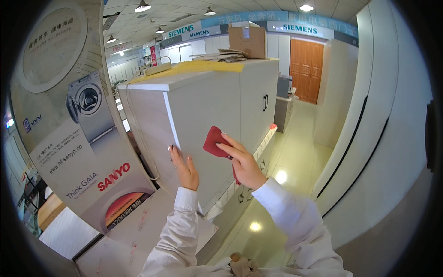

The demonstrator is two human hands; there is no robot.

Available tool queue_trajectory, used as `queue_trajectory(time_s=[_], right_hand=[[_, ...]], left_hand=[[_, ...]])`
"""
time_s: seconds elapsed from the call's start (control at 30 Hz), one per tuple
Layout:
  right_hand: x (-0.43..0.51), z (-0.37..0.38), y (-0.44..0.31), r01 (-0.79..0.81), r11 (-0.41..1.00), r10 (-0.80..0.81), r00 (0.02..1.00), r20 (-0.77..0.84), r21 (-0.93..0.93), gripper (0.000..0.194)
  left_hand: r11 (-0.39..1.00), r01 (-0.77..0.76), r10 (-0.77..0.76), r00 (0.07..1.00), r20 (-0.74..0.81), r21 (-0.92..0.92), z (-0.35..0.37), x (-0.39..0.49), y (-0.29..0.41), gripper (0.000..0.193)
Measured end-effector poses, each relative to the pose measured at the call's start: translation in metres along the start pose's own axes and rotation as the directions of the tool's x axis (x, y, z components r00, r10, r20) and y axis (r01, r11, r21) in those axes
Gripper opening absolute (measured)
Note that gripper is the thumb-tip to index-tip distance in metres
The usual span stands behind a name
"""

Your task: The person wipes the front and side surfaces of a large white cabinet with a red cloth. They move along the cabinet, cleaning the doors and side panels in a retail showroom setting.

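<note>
A pale cabinet [204, 107] with black pull handles [265, 103] stands in front of me. My left hand [185, 169] lies with its fingers apart against the cabinet near its front vertical edge and holds nothing. To its right, my right hand [242, 161] grips a folded dark red cloth [215, 143] at the cabinet's front panel; part of the cloth hangs below the palm. Whether the cloth presses on the panel, I cannot tell. White sleeves cover both forearms.
Yellow sheeting [207, 66], a pale power strip [158, 69] with a cord, flattened cardboard [221, 56] and a cardboard box [247, 41] lie on the cabinet. A printed washing-machine panel [79, 138] stands left. Tall white doors [380, 86] rise at right beyond a shiny tiled floor [290, 152].
</note>
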State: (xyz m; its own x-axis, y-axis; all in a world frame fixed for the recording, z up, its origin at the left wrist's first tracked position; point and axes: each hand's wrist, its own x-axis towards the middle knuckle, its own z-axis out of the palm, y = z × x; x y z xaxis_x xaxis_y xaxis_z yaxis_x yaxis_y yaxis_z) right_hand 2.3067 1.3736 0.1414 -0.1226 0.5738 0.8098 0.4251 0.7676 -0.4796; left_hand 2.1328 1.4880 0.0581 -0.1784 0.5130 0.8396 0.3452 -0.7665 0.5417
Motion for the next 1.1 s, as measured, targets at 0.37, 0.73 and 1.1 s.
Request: queue_trajectory(time_s=[0.37, 0.73, 1.1], right_hand=[[0.105, 0.028, 0.060, 0.182, 0.983, -0.183, 0.980, -0.079, -0.022, 0.050], [0.040, 0.124, 0.137, 0.675, 0.647, -0.689, 0.717, 0.109, -0.355, 0.039], [0.112, 0.116, 0.090, 0.445, 0.859, -0.485, 0.866, -0.119, -0.254, 0.042]], left_hand=[[0.934, -0.041, 0.112, 0.977, -0.182, 0.355, 0.029, -0.012, -0.044, 0.051], [0.835, -0.223, 0.258, 0.966, 0.000, 0.504, 0.009, -0.015, -0.067, 0.052], [0.941, 0.004, 0.037, 0.993, -0.113, 0.338, -0.002, -0.024, -0.021, 0.048]])
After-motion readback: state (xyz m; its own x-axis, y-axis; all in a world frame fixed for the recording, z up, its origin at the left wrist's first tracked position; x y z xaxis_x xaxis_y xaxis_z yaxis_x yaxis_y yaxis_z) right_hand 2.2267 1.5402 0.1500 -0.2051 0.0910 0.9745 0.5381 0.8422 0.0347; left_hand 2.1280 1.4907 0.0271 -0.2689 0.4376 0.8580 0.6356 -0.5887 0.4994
